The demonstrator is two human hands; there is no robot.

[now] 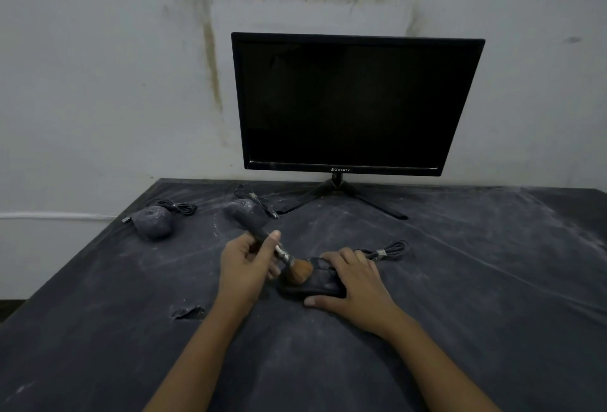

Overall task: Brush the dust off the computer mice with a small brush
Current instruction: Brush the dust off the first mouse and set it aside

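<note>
The brushing step is in hand on the nearest mouse (315,284), a black wired one lying on the dark cloth of the table (460,280) in front of the person. It is steadied by the right hand (353,280), whose fingers are curled over its far end and right flank while the thumb is set against its near edge. The small brush (284,253) is gripped by the left hand (244,264), fingers wrapped round the dark handle and the thumb laid against it. The tan bristles are pressed onto the mouse's upper left surface.

This mouse looks darker and cleaner than the others (though fine dust is hard to judge in the dim light), so the work on it is judged well along. Two more are untouched: a dusty mouse (154,222) near the table's far left edge and a second dusty mouse (248,211) closer to the stand of the monitor (354,103). Both are grey with powder and well apart from the hands. The coiled cable (387,250) of the nearest mouse lies just beyond the right hand.

For the next move, short strokes away from the body would be called for, with the mouse turned so that the flank hidden under the fingers can be reached. After that the brush would have to be carried to the far mice, each of which would need to be held down.
</note>
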